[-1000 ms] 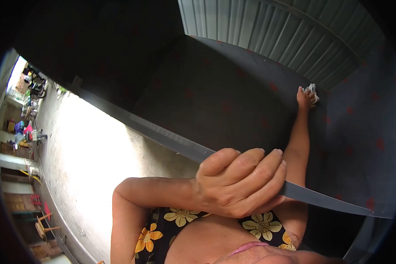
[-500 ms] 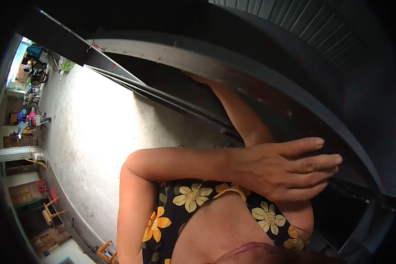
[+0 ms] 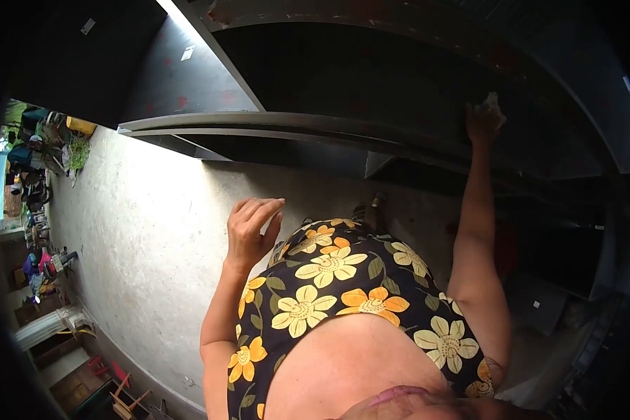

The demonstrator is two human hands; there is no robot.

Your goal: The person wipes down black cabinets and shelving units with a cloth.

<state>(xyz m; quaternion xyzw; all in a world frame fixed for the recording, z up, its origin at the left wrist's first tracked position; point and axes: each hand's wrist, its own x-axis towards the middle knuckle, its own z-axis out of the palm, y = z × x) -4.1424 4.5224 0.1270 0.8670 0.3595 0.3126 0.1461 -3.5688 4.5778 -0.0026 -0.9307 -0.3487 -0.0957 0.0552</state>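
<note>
Head view: right hand [image 3: 482, 127] at 2 o'clock, gripping crumpled white cloth [image 3: 495, 108] at black flat panel [image 3: 357, 77]; contact unclear. Left hand [image 3: 250, 225] at 9, loosely curled, empty. Likely wiping step; next stroke calls for even pressure.

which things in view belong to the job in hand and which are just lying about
Seemingly part of the job:
right hand
crumpled white cloth or paper, held in it
dark cabinet, where that hand reaches

Apparently just lying about, over on the left:
wooden chair
leafy greenery
</note>
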